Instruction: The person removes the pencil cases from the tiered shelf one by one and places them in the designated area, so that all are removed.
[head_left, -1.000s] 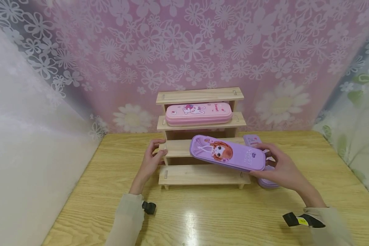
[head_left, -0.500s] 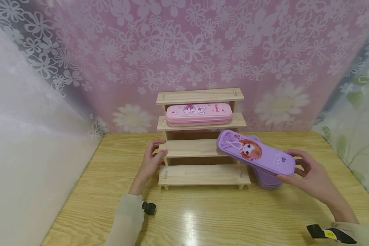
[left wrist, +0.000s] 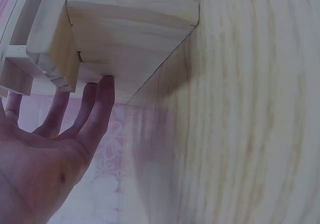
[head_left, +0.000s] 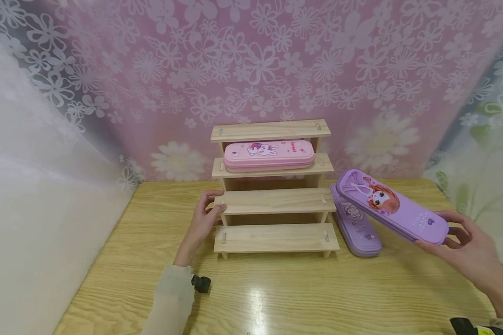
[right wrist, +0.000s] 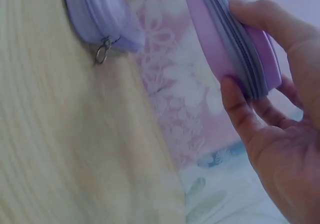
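My right hand (head_left: 473, 251) pinches one end of a purple pencil case (head_left: 402, 209) printed with a red-haired girl and "SWEET". It is held in the air at a slant, right of a stepped wooden shelf (head_left: 272, 202). In the right wrist view, thumb and fingers hold the case across its grey zipper (right wrist: 235, 39). My left hand (head_left: 203, 218) grips the left end of the shelf's second step from the bottom, thumb on the front and fingers behind. A pink rabbit pencil case (head_left: 269, 155) lies on the step below the top one. The other steps carry nothing.
Another purple pencil case (head_left: 356, 223) lies on the wooden table (head_left: 159, 279) against the shelf's right side, its metal zipper pull (right wrist: 103, 51) showing in the right wrist view. A pink flowered curtain (head_left: 251, 60) hangs behind the table.
My right hand has moved right with the girl-printed pencil case, away from in front of the shelf, uncovering its steps and more of the case on the table. My left hand stays put.
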A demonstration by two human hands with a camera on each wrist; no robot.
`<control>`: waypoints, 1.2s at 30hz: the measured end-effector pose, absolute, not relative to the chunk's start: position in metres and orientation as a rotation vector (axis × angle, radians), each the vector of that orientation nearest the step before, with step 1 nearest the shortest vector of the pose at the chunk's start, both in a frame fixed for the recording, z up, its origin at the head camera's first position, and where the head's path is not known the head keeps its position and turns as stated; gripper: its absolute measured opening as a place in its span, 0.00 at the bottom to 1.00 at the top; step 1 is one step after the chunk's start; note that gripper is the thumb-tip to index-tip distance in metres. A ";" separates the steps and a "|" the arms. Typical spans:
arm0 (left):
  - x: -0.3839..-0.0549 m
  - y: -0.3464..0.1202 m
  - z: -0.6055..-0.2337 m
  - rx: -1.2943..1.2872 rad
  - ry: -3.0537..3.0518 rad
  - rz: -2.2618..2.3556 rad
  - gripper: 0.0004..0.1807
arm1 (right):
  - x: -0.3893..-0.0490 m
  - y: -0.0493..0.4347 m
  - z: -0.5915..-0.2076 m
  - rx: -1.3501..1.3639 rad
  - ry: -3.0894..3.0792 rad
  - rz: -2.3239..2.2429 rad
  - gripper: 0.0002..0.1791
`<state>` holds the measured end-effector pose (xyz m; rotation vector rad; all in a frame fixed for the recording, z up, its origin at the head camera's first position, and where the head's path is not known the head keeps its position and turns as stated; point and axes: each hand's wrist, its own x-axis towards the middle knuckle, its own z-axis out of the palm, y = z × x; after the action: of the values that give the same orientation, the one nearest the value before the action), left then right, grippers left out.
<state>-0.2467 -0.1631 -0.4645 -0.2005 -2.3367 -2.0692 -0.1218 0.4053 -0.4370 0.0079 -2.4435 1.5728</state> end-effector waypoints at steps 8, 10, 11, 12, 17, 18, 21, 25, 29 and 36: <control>-0.245 -0.162 -0.461 -0.197 -2.338 -2.066 0.20 | -0.129 0.406 -0.455 -0.281 -2.518 1.219 0.32; -0.245 -0.162 -0.461 -0.196 -2.341 -2.066 0.20 | -0.132 0.405 -0.459 -0.359 -2.552 1.130 0.34; -0.245 -0.162 -0.461 -0.196 -2.342 -2.067 0.20 | -0.133 0.405 -0.460 -0.391 -2.569 1.098 0.36; -0.245 -0.162 -0.461 -0.195 -2.343 -2.066 0.20 | -0.135 0.405 -0.462 -0.416 -2.581 1.071 0.39; -0.245 -0.160 -0.461 -0.188 -2.350 -2.062 0.20 | -0.140 0.404 -0.466 -0.482 -2.615 1.024 0.47; -0.246 -0.160 -0.461 -0.187 -2.351 -2.060 0.20 | -0.141 0.404 -0.467 -0.503 -2.630 1.018 0.48; -0.246 -0.160 -0.461 -0.188 -2.344 -2.068 0.20 | -0.142 0.403 -0.466 -0.587 -2.666 1.009 0.51; -0.245 -0.160 -0.460 -0.196 -2.335 -2.076 0.20 | -0.145 0.401 -0.463 -0.718 -2.704 1.019 0.55; -0.244 -0.160 -0.460 -0.193 -2.335 -2.073 0.20 | -0.145 0.399 -0.461 -0.739 -2.746 1.059 0.57; -0.246 -0.162 -0.463 -0.202 -2.322 -2.073 0.20 | -0.141 0.397 -0.466 -0.538 -2.742 1.104 0.53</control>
<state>-0.2456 -0.1617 -0.4625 -0.2025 -2.3225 -2.0734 -0.1414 0.3966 -0.4661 -0.5376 -2.7424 1.1037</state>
